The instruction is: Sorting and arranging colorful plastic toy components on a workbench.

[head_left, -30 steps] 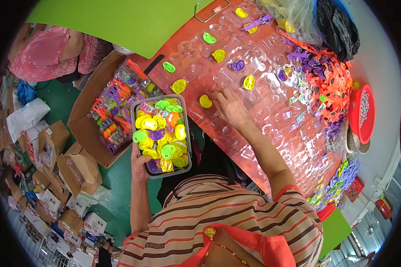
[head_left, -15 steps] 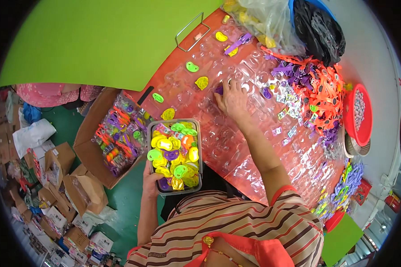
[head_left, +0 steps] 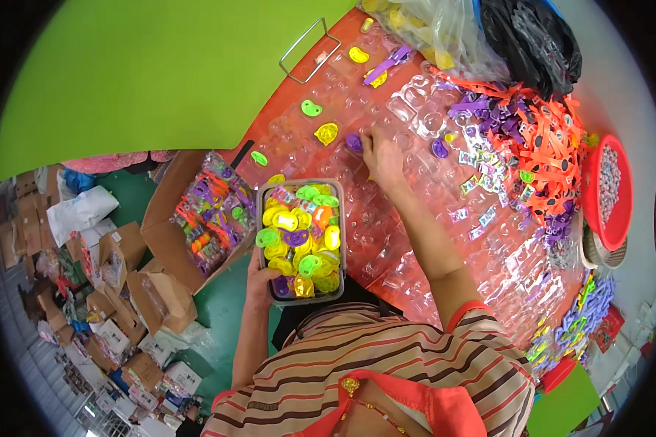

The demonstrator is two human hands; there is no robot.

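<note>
Tub (head_left: pixel 343 247) is gripped by left fingers (head_left: pixel 270 274), but whether anything's pinched by right fingers (head_left: pixel 368 144) near that purple piece (head_left: pixel 353 142) can't be told tbh.

Free room above clear trays (head_left: pixel 430 122), up to orange heap (head_left: pixel 550 156)

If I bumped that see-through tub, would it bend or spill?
The tub probably wouldn't bend much: its sides look straight. It might spill, though: loose pieces heap inside its open top, and the left hand grips just one side.
</note>
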